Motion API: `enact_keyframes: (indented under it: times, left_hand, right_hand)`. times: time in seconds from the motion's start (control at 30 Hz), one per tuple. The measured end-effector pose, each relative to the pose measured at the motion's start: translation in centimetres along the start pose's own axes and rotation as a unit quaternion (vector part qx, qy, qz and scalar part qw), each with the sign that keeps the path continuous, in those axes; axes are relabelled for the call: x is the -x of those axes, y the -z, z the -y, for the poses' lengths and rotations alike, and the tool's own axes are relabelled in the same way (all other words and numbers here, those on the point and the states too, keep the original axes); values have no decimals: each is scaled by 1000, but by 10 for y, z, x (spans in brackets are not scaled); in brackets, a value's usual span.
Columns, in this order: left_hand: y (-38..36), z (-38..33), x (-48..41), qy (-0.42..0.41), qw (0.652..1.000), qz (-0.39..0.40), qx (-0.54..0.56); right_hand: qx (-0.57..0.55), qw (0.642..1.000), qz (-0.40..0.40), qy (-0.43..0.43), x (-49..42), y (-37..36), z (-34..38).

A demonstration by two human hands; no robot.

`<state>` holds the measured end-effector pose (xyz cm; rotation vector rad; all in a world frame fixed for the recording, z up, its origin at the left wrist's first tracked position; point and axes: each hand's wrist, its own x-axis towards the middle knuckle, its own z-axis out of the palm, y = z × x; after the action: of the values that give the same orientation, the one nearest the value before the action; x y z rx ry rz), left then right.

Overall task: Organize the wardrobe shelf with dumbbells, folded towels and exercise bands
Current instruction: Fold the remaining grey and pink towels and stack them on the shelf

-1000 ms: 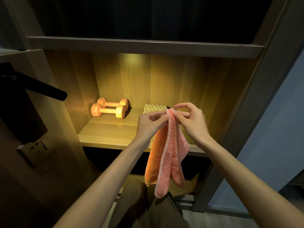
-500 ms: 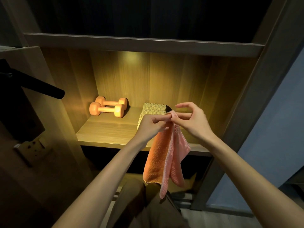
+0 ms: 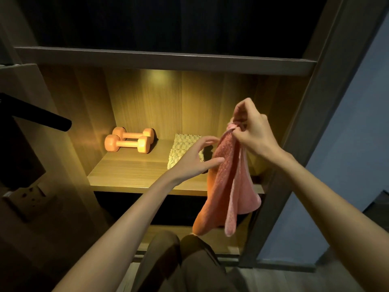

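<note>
- Since half a second ago the left hand (image 3: pixel 193 159) has let go of the top of the pink towel (image 3: pixel 225 186), and the right hand (image 3: pixel 252 133) has lifted the towel higher and further right.
- The right hand now pinches the towel's gathered top edge between its curled fingers and thumb. It carries the towel alone.
- The pink towel hangs in loose folds in front of the right end of the shelf (image 3: pixel 130 175), its lower ends dangling below the shelf edge.
- The left hand is open, fingers spread and reaching forward, with the thumb tip at the towel's left side.
- A pair of orange dumbbells (image 3: pixel 128 141) lies side by side at the back left of the lit shelf.
- A folded towel (image 3: pixel 181 150) with a bumpy weave lies on the shelf, just behind the left hand.
- A dark rod (image 3: pixel 42 118) juts in from the left.
</note>
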<state>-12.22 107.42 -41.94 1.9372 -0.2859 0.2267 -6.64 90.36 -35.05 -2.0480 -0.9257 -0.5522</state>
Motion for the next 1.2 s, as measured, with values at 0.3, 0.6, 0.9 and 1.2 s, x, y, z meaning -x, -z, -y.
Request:
enact_keyframes:
  times: [0.3, 0.6, 0.9, 1.2]
  left_hand:
    - [-27, -11, -12, -59, 998, -2, 13]
    - [-21, 47, 3, 39, 962, 128, -240]
    - [-8, 85, 10, 99, 904, 151, -387]
    - [50, 76, 14, 99, 848, -167, -492]
  right_hand:
    - [11, 998, -59, 35, -7, 31, -1]
    - [-9, 994, -105, -15, 0, 46, -16]
    - [-45, 991, -118, -39, 0, 50, -19]
    - [-10, 981, -165, -98, 21, 49, -45]
